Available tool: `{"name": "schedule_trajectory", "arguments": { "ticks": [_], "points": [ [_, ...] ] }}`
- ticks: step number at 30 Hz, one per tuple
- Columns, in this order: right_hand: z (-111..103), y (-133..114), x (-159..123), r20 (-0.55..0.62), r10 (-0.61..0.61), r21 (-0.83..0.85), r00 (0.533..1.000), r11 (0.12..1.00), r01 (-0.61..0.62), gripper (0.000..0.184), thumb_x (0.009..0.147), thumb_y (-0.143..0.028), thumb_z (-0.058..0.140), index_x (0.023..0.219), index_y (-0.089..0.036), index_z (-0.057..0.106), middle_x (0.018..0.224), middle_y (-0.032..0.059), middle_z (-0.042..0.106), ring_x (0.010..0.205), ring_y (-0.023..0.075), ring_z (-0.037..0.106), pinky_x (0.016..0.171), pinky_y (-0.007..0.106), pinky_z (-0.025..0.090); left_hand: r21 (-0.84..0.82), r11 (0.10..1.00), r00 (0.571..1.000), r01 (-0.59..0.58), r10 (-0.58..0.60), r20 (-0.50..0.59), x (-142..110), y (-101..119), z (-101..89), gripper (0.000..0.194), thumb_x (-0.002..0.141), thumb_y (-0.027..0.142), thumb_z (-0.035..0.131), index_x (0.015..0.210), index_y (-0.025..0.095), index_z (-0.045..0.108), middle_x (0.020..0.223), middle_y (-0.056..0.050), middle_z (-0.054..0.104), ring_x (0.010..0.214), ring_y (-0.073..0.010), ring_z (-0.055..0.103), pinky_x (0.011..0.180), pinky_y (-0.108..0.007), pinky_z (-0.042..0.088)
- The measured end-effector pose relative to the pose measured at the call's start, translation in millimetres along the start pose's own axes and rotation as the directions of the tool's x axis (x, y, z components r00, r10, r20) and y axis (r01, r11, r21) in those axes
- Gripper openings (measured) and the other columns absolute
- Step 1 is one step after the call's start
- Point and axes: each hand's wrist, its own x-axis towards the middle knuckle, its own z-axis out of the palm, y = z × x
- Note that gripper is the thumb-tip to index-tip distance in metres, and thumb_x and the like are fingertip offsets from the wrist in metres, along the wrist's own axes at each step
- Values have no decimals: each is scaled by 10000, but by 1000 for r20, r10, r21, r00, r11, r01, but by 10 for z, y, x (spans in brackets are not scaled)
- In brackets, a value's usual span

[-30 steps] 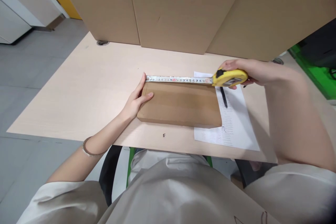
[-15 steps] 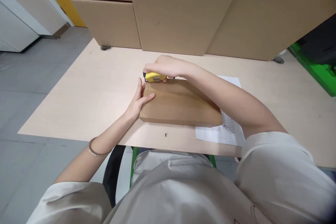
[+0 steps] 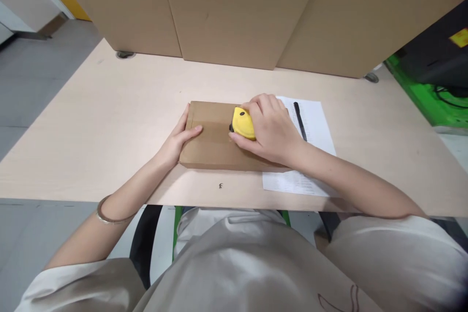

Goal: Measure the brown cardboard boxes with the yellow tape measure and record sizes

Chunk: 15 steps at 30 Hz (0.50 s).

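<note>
A flat brown cardboard box (image 3: pixel 215 146) lies on the table in front of me. My left hand (image 3: pixel 177 141) grips its left end, thumb on the top face and the other fingers along the side. Over the box's right half, my right hand (image 3: pixel 270 126) is closed around a yellow tape measure (image 3: pixel 243 123), whose black front end points left. No drawn-out tape shows. Partly under the box and my right forearm lies a printed white sheet (image 3: pixel 314 122), with a black pen (image 3: pixel 300 120) on it.
Large cardboard boxes (image 3: pixel 234 14) are stacked along the back of the pale wooden table (image 3: pixel 73 131). A black object (image 3: pixel 435 53) stands on something green (image 3: pixel 413 87) at the far right. A small dark mark (image 3: pixel 221 185) shows near the front edge.
My right hand has moved with the tape measure from the box's far left corner to the right, over its top. The pen has come into sight. My view has shifted slightly.
</note>
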Motion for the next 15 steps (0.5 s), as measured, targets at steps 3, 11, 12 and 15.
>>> {"name": "schedule_trajectory", "arguments": {
  "ticks": [3, 11, 12, 15],
  "points": [
    [-190, 247, -17, -51, 62, 63, 997, 996, -59, 534, 1135, -661, 575, 1375, -197, 684, 1322, 203, 726, 1248, 421, 687, 1070, 585, 568, 36, 999, 1000, -7, 8, -17, -13, 38, -3, 1163, 894, 507, 907, 1900, 321, 355, 1879, -95, 559, 1690, -473, 573, 1381, -614, 523],
    [-548, 1096, -363, 402, 772, -445, 492, 635, -632, 527, 1135, -569, 523, 739, -237, 631, 886, 202, 750, 939, 424, 752, 869, 512, 529, 101, 994, 999, -49, 50, -12, -29, 69, 2, 970, 946, 505, 874, 1823, 340, 496, 1827, -93, 619, 1640, -482, 622, 1264, -564, 641],
    [-524, 1133, -419, 448, 768, -449, 457, 635, -628, 519, 1130, -562, 529, 730, -243, 616, 915, 195, 766, 937, 410, 754, 862, 495, 523, 105, 993, 999, -48, 50, -19, -28, 74, 5, 962, 942, 500, 875, 1815, 335, 507, 1820, -94, 625, 1629, -483, 633, 1247, -554, 654],
    [-470, 1235, -581, 492, 714, -324, 498, 681, -656, 449, 1121, -495, 545, 749, -249, 598, 1000, 152, 799, 929, 349, 728, 864, 451, 504, 119, 992, 998, -36, 41, -45, -25, 92, 12, 965, 919, 500, 886, 1796, 315, 528, 1777, -99, 664, 1583, -487, 670, 1193, -538, 687]
  ]
}}
